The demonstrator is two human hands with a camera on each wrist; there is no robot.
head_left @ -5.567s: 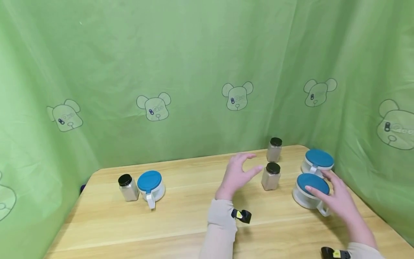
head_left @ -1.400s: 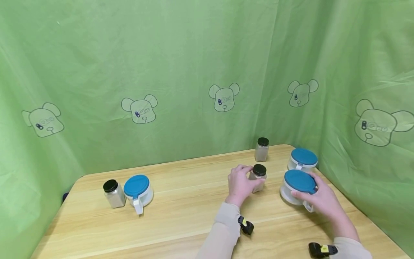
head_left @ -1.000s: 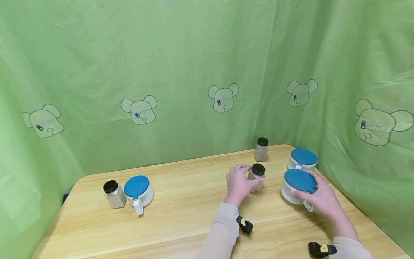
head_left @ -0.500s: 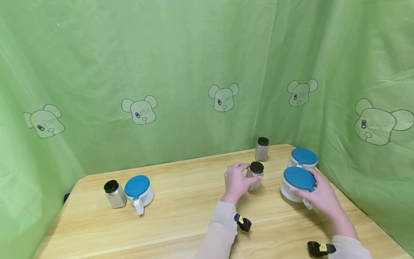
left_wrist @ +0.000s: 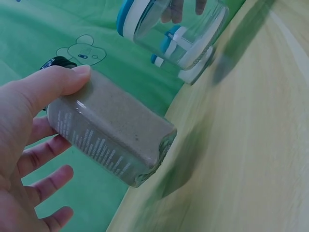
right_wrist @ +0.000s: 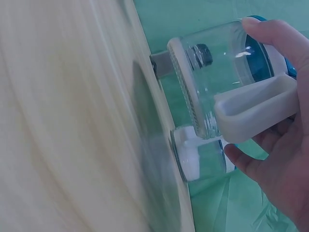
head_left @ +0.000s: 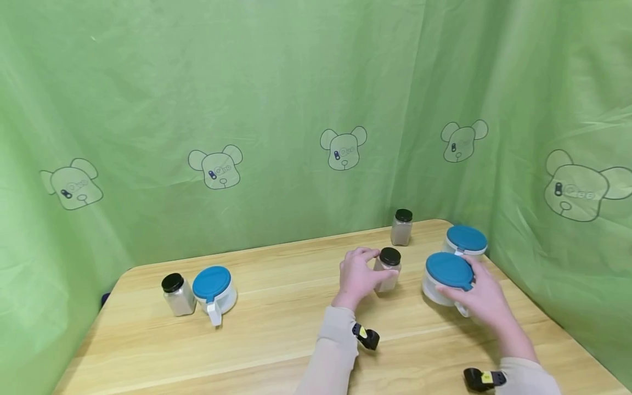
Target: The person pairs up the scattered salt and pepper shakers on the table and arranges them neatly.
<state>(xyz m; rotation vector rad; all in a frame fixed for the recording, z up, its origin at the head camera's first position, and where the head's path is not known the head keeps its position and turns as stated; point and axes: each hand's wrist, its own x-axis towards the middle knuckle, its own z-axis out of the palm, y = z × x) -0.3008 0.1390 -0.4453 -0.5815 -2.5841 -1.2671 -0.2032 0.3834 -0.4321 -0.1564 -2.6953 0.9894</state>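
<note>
My left hand (head_left: 356, 277) grips a square glass spice jar (head_left: 387, 281) with a black lid, thumb on one side near the top. In the left wrist view, greyish powder fills this jar (left_wrist: 113, 121), and its base is apart from the wood above a shadow. To the right, my right hand (head_left: 481, 296) holds a round glass seasoning pot (head_left: 446, 271) by its blue lid end, thumb and fingers on opposite sides. The right wrist view shows the pot's white handle (right_wrist: 256, 108) below the palm, and the pot (right_wrist: 203, 77) raised off the table.
Behind stand another black-lidded jar (head_left: 401, 233) and a second blue-lidded pot (head_left: 466, 238), partly hidden by the held one. At the left of the wooden table (head_left: 257, 340) a similar jar (head_left: 180, 300) and pot (head_left: 212, 283) stand side by side. A green curtain (head_left: 276, 82) surrounds the table.
Earlier, the left hand was apart from the jar and the right hand hovered at the pot. Both now hold them; jar and pot have risen off the table and shifted slightly left.
</note>
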